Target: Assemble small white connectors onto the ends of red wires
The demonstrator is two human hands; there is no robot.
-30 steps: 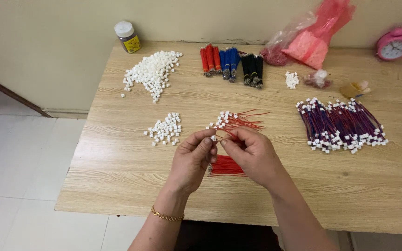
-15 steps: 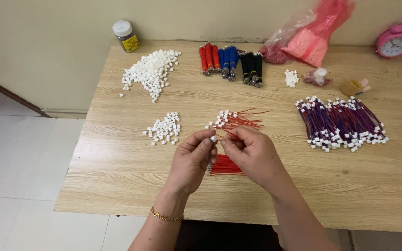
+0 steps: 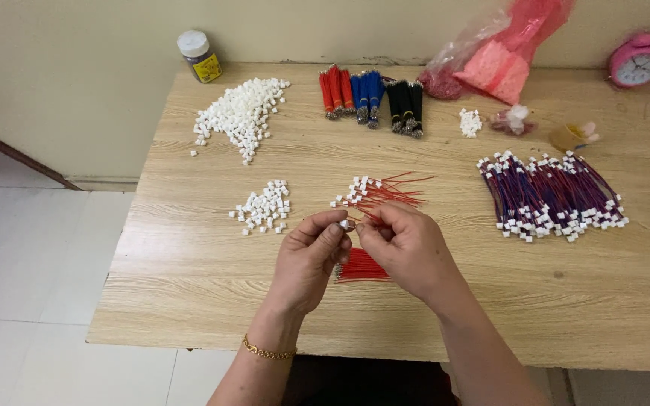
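A small white connector housing (image 3: 344, 223) is pinched between the fingertips of the left hand (image 3: 311, 259), just above the bench (image 3: 189, 278), and a thin red wire (image 3: 362, 219) is pinched in the fingers of the right hand (image 3: 408, 248), its end brought up to the housing. The housing is judged light, hard and easily dropped, so it is best gripped by its flat sides. The wire is judged limp and is best held close to its tip, where it bends least. A bundle of bare red wires (image 3: 361, 267) lies under the hands. Just beyond them lie red wires already fitted with housings (image 3: 374, 190), and a small heap of loose white housings (image 3: 265, 207) is near the left hand. A pile of blue-and-red leads (image 3: 551, 195) is well apart, to the right.
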